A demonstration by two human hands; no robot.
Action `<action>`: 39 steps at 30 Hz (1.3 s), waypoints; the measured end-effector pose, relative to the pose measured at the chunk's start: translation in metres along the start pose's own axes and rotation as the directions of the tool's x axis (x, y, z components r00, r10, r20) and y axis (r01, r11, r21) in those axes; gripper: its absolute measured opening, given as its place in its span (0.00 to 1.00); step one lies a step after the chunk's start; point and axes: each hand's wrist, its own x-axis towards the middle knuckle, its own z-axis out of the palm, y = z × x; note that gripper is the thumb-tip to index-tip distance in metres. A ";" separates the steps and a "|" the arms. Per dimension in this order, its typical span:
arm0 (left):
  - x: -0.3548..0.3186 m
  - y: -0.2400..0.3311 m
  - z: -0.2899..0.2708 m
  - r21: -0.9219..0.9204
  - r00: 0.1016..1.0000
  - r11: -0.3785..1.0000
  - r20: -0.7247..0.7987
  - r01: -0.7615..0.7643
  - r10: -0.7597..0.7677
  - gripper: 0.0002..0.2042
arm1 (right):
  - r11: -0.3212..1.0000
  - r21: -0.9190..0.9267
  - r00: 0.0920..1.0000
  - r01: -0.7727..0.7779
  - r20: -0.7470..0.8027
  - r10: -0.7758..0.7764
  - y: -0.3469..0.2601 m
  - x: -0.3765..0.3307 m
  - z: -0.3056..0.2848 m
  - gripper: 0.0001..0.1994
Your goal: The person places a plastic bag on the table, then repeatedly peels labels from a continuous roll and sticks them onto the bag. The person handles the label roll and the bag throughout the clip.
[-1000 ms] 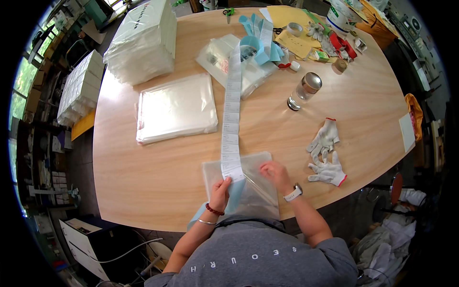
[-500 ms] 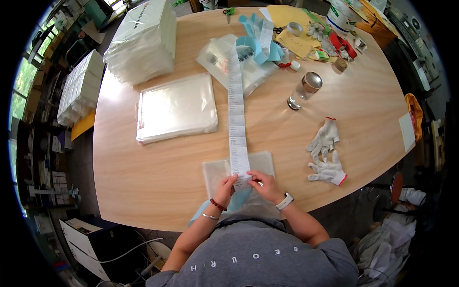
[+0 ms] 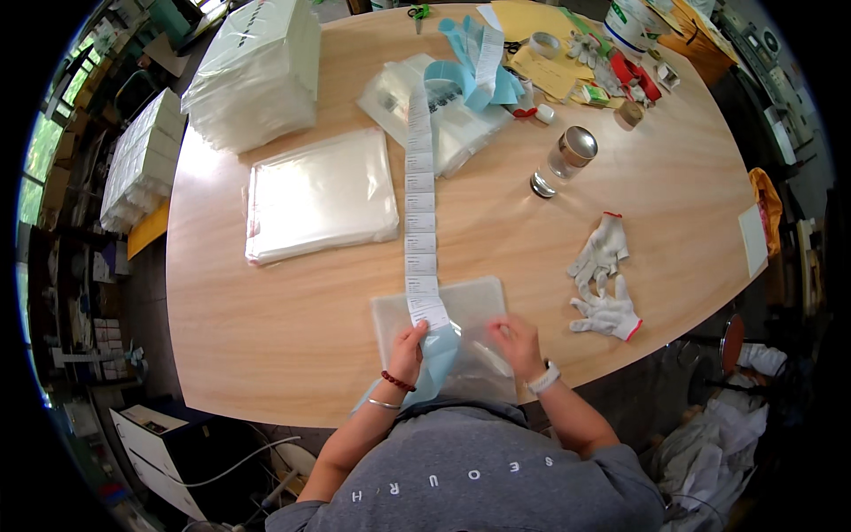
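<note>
A long strip of white printed labels (image 3: 421,208) on light-blue backing runs from the far side of the table towards me. My left hand (image 3: 408,355) pinches its near end between thumb and fingers. Below that grip, the bare light-blue backing (image 3: 441,359) hangs towards my lap. Beneath it lies a stack of clear plastic bags (image 3: 479,301) at the table's near edge. Right of the strip, my right hand (image 3: 519,344) is raised over the bags, its fingers drawn together and blurred; whatever they hold cannot be made out.
Clear bags in a flat pile (image 3: 324,199) lie to the left, with a tall bag stack (image 3: 257,80) behind. A glass jar (image 3: 566,160) and white work gloves (image 3: 607,306) sit to the right. Scissors (image 3: 418,16), tape (image 3: 543,44) and yellow envelopes (image 3: 532,19) lie at the back.
My right hand has left the strip and moved right. My left hand and the strip have shifted slightly left, and more bare blue backing shows below the labels.
</note>
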 end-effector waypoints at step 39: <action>-0.005 0.000 -0.010 0.279 0.996 0.957 -0.009 -0.080 0.086 0.12 | 0.848 -0.460 0.964 0.264 0.096 -0.248 0.045 0.071 -0.012 0.05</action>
